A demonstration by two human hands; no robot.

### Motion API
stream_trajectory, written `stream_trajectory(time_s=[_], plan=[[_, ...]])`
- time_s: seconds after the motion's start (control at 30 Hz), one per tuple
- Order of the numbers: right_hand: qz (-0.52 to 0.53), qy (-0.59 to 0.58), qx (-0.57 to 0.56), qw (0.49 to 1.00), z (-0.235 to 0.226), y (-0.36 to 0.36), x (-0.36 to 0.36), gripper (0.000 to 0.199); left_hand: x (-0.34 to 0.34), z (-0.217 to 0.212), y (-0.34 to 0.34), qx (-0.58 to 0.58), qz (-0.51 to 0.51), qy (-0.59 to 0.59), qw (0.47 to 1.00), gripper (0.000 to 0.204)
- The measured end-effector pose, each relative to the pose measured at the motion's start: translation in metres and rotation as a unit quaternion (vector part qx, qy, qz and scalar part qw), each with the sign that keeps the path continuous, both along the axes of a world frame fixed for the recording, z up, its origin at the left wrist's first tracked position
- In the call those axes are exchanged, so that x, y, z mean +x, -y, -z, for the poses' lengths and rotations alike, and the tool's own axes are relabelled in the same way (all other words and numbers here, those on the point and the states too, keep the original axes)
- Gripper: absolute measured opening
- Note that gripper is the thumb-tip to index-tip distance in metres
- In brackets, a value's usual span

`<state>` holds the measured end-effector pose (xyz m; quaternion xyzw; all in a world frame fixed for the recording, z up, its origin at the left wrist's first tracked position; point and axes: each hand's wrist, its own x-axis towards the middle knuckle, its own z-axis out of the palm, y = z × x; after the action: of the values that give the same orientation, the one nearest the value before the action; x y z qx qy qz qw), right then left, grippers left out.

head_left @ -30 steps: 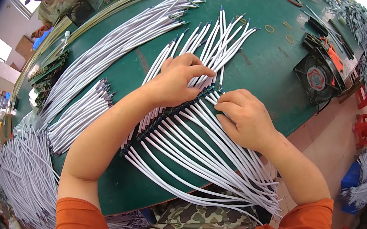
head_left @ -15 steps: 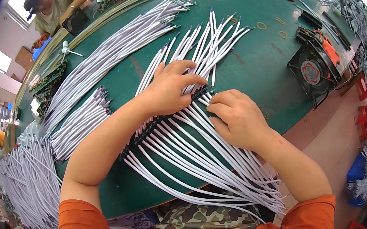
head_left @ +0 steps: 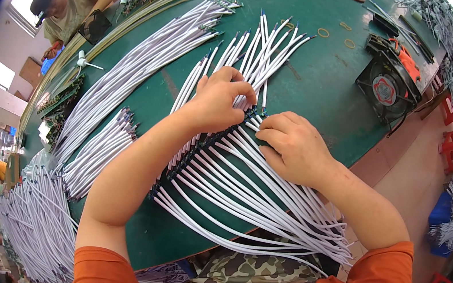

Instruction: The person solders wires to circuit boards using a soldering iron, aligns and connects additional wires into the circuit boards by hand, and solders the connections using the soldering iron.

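A dark narrow strip (head_left: 200,148) lies slanted on the green table, with a row of white cables (head_left: 243,185) running from it toward my lap. My left hand (head_left: 221,101) is closed at the strip's far end, thumb and forefinger bent together; what lies between them is hidden. Just right of it, my right hand (head_left: 296,150) has curled fingers around the uppermost white cables close to their strip ends. Beyond my hands, loose white cables with dark tips (head_left: 273,55) fan out on the table, some passing under my left hand.
To the left lie a long bundle of white cables (head_left: 138,65), a shorter bundle (head_left: 101,150) and a large pile (head_left: 38,225). A black fan (head_left: 384,88) stands at the right table edge (head_left: 373,147). Rubber bands (head_left: 323,32) lie farther back. A co-worker (head_left: 74,10) sits far left.
My left hand has shifted slightly right and away from me along the strip, uncovering more of it. My right hand has hardly moved.
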<state>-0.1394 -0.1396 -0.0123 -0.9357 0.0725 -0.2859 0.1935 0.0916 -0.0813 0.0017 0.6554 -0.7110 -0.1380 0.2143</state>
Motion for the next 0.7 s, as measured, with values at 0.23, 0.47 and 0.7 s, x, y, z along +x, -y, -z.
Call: stream_trajectory(time_s=[0.23, 0.47, 0.7], plan=[[-0.002, 0.004, 0.003, 1.000, -0.002, 0.000, -0.001, 0.012, -0.012, 0.006, -0.008, -0.015, -0.076, 0.022, 0.997, 0.039], [0.001, 0.033, 0.032, 0.999, -0.009, 0.006, -0.012, 0.011, 0.004, -0.003, -0.005, 0.011, -0.006, 0.012, 1.000, 0.039], [0.034, 0.026, 0.034, 0.999, -0.012, 0.017, -0.023, 0.012, 0.005, -0.009, -0.002, 0.066, -0.021, -0.004, 0.998, 0.040]])
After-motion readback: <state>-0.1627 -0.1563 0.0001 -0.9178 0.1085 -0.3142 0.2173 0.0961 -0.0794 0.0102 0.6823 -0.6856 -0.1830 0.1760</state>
